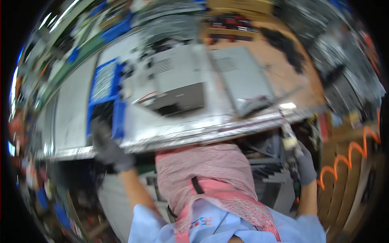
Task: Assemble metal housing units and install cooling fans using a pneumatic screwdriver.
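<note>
My left hand (106,145), in a grey glove, is at the near end of a blue two-part bin (118,115). Motion smears its fingers, so I cannot make out whether they hold anything. Small silvery parts (103,81) fill the bin's far part; the near part looks dark. On the right, below the bench edge, my gloved right hand (306,166) is wrapped round a power screwdriver (289,139) with its tip pointing away from me. Between the hands, farther up the bench, lies a grey vented metal case (174,67) with a dark grey section (182,97) toward me.
A second grey vented case (245,75) lies to the right on a brown board (289,85). Black cables (285,46) and a box of red and black parts (231,24) sit farther back. An orange coiled hose (350,156) hangs at the right, beside stacked cardboard (336,194).
</note>
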The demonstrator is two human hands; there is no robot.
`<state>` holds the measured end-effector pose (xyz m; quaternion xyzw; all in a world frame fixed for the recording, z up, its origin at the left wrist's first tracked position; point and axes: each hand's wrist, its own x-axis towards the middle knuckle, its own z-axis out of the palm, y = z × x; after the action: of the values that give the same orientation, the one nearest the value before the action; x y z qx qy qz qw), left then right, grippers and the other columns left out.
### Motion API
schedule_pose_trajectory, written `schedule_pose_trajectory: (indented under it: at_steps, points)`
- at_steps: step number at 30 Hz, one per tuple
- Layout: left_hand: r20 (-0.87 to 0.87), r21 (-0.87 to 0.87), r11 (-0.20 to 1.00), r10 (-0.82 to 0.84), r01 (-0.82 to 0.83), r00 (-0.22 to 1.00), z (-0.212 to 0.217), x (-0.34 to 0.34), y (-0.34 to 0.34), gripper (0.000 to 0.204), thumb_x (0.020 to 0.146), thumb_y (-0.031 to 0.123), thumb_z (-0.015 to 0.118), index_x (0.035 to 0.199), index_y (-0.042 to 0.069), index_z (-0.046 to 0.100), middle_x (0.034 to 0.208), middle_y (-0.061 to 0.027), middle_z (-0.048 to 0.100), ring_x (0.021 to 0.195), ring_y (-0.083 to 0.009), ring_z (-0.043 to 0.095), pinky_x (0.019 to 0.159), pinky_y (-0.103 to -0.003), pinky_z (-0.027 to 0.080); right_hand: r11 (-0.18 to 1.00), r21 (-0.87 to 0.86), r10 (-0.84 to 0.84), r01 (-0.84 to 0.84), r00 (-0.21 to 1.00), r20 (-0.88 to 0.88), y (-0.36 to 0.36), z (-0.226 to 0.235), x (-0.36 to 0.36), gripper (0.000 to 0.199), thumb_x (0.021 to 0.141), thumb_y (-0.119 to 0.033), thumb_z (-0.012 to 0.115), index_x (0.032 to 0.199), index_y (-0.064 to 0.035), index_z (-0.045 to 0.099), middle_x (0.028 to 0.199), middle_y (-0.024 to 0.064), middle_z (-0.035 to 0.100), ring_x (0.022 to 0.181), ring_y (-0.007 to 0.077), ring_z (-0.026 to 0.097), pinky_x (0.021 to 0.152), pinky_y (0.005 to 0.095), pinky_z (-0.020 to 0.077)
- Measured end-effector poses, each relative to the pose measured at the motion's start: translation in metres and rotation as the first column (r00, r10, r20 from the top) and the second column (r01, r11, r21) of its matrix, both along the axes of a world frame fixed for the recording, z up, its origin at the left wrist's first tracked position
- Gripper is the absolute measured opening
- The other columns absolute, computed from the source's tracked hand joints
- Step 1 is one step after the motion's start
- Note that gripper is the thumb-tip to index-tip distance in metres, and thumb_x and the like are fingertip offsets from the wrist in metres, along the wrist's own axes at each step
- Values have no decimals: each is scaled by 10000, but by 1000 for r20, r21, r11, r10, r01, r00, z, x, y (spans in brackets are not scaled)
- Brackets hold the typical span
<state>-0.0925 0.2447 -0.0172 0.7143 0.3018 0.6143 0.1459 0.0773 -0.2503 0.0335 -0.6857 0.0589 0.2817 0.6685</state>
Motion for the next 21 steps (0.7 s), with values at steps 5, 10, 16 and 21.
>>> schedule_pose_trajectory:
  at_steps: [5,10,16,21]
  points:
    - [-679,97,968,235,-232,696,19,-25,80,522,946,458,371,1408,219,327,1432,-168,317,1336,-376,232,1084,-447,190,946,-320,50,48,955,292,-27,-18,25,475,872,-209,575,1286,-10,454,997,31,594,870,62,521,758,216,427]
    - [-610,241,964,238,-109,756,-8,-13,88,532,941,485,361,1395,207,352,1424,-83,365,1347,-331,242,1109,-444,125,600,-782,78,169,960,268,-60,9,35,589,829,-358,608,1337,-128,417,884,124,641,835,223,626,736,339,474]
    - [-263,317,923,308,-220,914,10,0,49,335,918,231,547,1174,16,562,1046,-153,628,904,-249,628,777,-312,511,32,-985,302,169,938,171,-88,28,63,550,814,-427,567,1275,-147,459,1028,179,620,986,356,585,829,408,459]
    - [-26,-64,997,42,-43,999,18,11,29,326,932,91,404,1224,12,525,879,-76,599,672,-139,525,628,-252,452,-93,-995,364,42,931,5,-81,54,94,448,773,-369,611,1157,-147,548,1044,140,631,989,323,593,841,399,466]
